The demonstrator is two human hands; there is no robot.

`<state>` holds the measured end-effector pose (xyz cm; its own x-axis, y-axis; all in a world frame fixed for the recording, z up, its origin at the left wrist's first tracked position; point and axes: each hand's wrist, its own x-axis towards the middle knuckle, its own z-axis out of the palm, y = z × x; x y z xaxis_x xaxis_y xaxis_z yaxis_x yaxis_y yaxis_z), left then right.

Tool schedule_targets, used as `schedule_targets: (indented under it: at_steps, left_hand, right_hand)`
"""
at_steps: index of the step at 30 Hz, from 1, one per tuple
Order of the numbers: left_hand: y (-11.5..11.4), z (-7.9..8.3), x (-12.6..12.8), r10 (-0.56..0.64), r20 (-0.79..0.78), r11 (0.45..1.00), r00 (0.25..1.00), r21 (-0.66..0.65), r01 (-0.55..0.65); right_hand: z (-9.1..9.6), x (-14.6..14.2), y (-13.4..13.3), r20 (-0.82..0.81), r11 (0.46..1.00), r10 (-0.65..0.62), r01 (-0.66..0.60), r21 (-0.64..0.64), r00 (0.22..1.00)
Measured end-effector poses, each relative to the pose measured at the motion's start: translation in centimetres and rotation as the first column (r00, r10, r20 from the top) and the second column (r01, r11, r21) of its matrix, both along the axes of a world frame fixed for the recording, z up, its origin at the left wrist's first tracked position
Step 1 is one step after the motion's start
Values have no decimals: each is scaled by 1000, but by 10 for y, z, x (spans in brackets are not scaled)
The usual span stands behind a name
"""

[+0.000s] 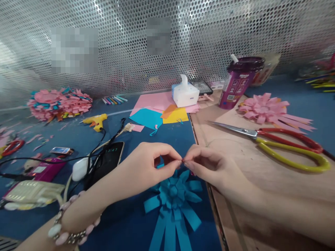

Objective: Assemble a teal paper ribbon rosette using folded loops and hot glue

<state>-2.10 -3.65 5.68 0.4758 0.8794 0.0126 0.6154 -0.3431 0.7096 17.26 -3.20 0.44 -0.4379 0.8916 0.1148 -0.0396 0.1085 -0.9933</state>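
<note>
White lettering on the purple cup [237,87] at the far right is too blurred to read surely; clock digits ending in "47" glow on the phone [112,161] at the left. The left hand [143,165], a beaded bracelet [62,238] on its wrist, reaches in from the near left, and the right hand [218,164] from the near right. Each grip is a closed pinch of thumb and fingers, the tips meeting; I cannot tell what, if anything, they have hold of. One blue paper flower [171,193] lies just nearer than the fingertips on the blue counter [125,223]. One pink paper flower [264,108], one large pair of scissors [253,134] lie right; one yellow glue gun [96,121] lies far left
</note>
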Motion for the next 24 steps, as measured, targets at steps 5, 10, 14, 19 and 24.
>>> schedule_targets:
  at_steps: [5,10,14,19,24]
  left_hand:
    - [-2,0,2,-17,-4,1000,1000,12,17]
    - [-3,0,2,-27,-3,999,1000,40,27]
    - [-3,0,2,-41,-4,998,999,51,41]
    - [-3,0,1,-44,-6,998,999,52,45]
    - [-3,0,1,-60,0,997,998,53,60]
  right_hand:
    - [-3,0,-1,-3,1000,26,-26,11,1000]
    - [-5,1,-1,-21,999,53,-53,9,998]
    - [-4,2,-1,-35,998,60,-60,4,998]
    - [-1,1,-1,-40,998,64,-64,-8,997]
    - [-3,2,-1,-41,997,71,-72,-40,997]
